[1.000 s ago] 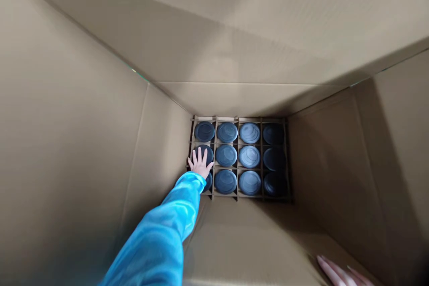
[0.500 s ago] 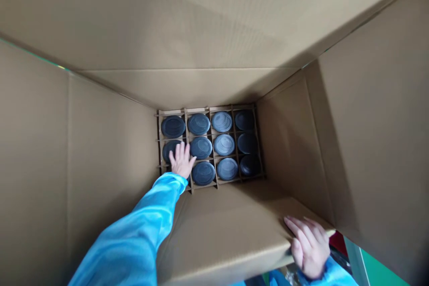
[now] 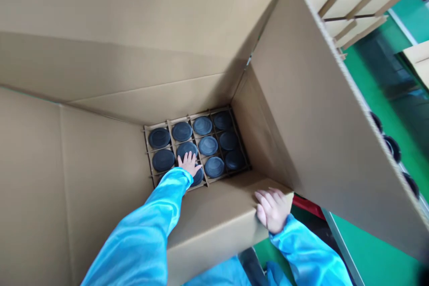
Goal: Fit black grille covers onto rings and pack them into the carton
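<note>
The right hand (image 3: pixel 273 210) curls firmly over the top edge of a tan corrugated cardboard box wall (image 3: pixel 214 228). Deeper in, the left hand (image 3: pixel 189 164) lies open, fingers spread, grasping nothing, above dark round blue-grey caps (image 3: pixel 208 146) standing in a brown cardboard divider grid (image 3: pixel 187 116) on the box's floor.

readable text: none | cardboard carton (image 3: pixel 100 67); dark round caps (image 3: pixel 182 131): no legible marks

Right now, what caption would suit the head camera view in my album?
Left hand reaches into a cardboard carton onto dark round tops in a divider grid; right hand grips the rim.
</note>
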A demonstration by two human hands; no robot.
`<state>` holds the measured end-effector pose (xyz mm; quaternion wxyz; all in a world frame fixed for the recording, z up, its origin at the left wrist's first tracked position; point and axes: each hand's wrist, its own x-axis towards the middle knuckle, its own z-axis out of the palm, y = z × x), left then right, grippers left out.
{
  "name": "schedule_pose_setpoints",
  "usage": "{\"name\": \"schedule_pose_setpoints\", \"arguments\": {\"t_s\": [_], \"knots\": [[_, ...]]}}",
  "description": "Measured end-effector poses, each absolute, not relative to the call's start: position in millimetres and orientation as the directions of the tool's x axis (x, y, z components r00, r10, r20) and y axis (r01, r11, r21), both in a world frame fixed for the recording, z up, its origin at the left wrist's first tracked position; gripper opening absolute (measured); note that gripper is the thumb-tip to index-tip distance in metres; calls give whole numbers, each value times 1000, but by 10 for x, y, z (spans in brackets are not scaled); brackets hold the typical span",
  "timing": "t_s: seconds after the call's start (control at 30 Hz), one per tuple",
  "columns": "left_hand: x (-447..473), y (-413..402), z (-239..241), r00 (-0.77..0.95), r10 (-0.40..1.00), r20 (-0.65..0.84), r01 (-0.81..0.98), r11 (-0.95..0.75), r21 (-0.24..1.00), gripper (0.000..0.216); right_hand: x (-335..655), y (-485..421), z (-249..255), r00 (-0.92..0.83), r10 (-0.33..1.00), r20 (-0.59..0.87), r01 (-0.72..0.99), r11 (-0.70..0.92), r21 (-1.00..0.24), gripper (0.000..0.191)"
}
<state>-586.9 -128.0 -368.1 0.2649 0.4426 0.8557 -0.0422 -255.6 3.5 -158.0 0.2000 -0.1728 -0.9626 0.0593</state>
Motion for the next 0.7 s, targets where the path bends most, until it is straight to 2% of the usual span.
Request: {"name": "schedule_pose_setpoints", "arguments": {"t_s": [0.17, 0.3, 0.5, 0.7], "knots": [[-5549, -843, -3451, -306, 843, -442, 872, 435, 226, 68, -2554, -14, -1572, -830, 386, 403, 318, 921, -226, 23], [-5273, -261, -3618, -189, 892, -411, 912, 315, 263, 71, -2549, -47, -1610, -809, 411, 421, 332, 910, -249, 22], [-5206, 194, -3968, -283, 875, -394, 900, 384, 206, 73, -2614, -26, -1643, -757, 434, 488, 340, 900, -274, 27], [-5183, 128, -3903, -254, 858, -446, 912, 366, 184, 75, -2620, -43, -1686, -740, 417, 528, 315, 908, -277, 32]]}}
